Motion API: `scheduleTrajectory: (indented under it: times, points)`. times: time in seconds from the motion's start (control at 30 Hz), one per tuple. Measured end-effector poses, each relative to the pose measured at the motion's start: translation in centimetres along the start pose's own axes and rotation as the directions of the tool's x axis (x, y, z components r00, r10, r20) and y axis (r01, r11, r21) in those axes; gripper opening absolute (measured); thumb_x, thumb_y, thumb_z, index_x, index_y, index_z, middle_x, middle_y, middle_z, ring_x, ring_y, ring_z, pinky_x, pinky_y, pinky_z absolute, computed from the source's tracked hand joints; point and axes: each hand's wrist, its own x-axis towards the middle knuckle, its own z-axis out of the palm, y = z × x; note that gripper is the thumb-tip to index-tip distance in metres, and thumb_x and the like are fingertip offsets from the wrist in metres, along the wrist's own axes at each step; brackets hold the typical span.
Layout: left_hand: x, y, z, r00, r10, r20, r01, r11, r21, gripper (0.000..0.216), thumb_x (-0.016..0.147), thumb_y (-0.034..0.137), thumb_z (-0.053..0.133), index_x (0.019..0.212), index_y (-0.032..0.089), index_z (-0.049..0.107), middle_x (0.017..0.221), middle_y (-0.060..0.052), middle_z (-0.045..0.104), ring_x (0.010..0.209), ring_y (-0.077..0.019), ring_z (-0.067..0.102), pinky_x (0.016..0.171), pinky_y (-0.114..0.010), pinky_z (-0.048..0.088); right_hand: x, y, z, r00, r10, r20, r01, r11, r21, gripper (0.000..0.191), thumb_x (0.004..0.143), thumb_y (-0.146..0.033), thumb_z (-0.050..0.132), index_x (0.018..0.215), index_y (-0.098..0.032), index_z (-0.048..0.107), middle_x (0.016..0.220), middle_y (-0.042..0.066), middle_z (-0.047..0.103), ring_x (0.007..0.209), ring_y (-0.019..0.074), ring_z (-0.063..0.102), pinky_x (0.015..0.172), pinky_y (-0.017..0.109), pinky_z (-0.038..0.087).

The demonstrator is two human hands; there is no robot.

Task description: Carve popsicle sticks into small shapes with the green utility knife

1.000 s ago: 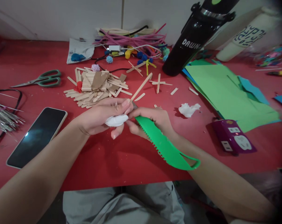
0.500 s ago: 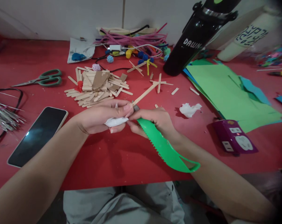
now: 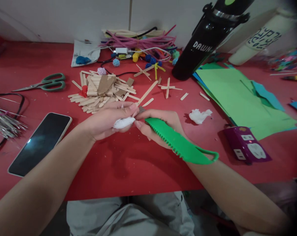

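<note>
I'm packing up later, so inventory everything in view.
stick: one, tan, in left hand
wad: one, white, at left hand
toothed tool: one, green, in right hand
stick pile: many, tan, centre left
stick crosses: two, tan, centre back
small scraps: several, tan, centre
scissors: one, green-handled, left
phone: one, black-screened, front left
strand bundle: one, silver, far left
cord bundle: one, pink, back
bottles: two, black and white, back right
paper sheets: several, green and blue, right
tissue: one, white, right centre
socket adapter: one, purple, right
table: one, red, beneath
trousers: one pair, grey, front
left hand: one, bare, centre
right hand: one, bare, centre
</note>
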Motion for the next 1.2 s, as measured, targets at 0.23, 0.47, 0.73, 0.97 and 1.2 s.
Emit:
scheduleTrajectory:
  times: [0.23, 0.47, 0.73, 0.97, 1.2]
  points:
    - [0.0, 0.0, 0.1, 0.999, 0.040, -0.013, -0.040, 0.998, 0.048, 0.040, 0.085, 0.046, 0.074, 0.069, 0.017, 0.052, 0.060, 0.004, 0.042, 0.048, -0.0044, 0.036, 0.043, -0.017, 0.029, 0.0, 0.3, 0.3, 0.986, 0.170, 0.004, -0.167, 0.963, 0.210, 0.015, 0.088, -0.032, 0.074, 0.090, -0.017, 0.073, 0.051, -0.006, 0.054, 0.042, 0.0067, 0.045, 0.045, 0.022, 0.037]
    - [0.0, -0.5, -0.3, 0.998, 0.050, 0.038, -0.053, 0.994, 0.094, 0.041, 0.091, 0.050, 0.067, 0.071, 0.018, 0.050, 0.058, 0.004, 0.042, 0.047, -0.0045, 0.035, 0.043, -0.017, 0.030, 0.0, 0.8, 0.1, 0.988, 0.154, 0.014, -0.153, 0.964, 0.217, 0.011, 0.085, -0.028, 0.078, 0.087, -0.019, 0.072, 0.052, -0.008, 0.053, 0.041, 0.0052, 0.044, 0.042, 0.020, 0.034]
    - [-0.1, -0.3, -0.1, 0.993, 0.080, 0.088, -0.089, 0.991, 0.100, 0.040, 0.090, 0.049, 0.068, 0.072, 0.019, 0.049, 0.055, 0.005, 0.043, 0.046, -0.0056, 0.036, 0.044, -0.020, 0.030, 0.1, 1.3, 0.1, 0.990, 0.137, 0.019, -0.138, 0.967, 0.215, 0.018, 0.084, -0.034, 0.080, 0.088, -0.019, 0.070, 0.054, -0.008, 0.053, 0.041, 0.0054, 0.044, 0.042, 0.020, 0.035]
    - [0.3, 0.2, -0.4, 0.981, 0.177, -0.078, -0.106, 0.830, 0.548, 0.034, 0.096, 0.040, 0.055, 0.070, 0.020, 0.047, 0.058, 0.003, 0.047, 0.053, -0.0092, 0.041, 0.053, -0.024, 0.034, 0.9, 1.4, 0.0, 0.974, 0.188, -0.127, -0.166, 0.972, 0.165, 0.019, 0.090, -0.037, 0.071, 0.085, -0.019, 0.069, 0.048, -0.008, 0.051, 0.038, 0.0070, 0.045, 0.043, 0.022, 0.041]
    - [0.7, 1.0, -1.6, 0.945, 0.295, -0.143, -0.010, 0.464, 0.886, 0.027, 0.093, 0.035, 0.048, 0.075, 0.018, 0.060, 0.067, 0.000, 0.056, 0.063, -0.0137, 0.049, 0.062, -0.027, 0.037, 1.8, 3.3, -0.4, 0.938, 0.227, -0.263, -0.150, 0.947, 0.285, 0.042, 0.077, -0.048, 0.083, 0.104, -0.024, 0.063, 0.090, 0.004, 0.074, 0.072, 0.0163, 0.068, 0.062, 0.031, 0.057]
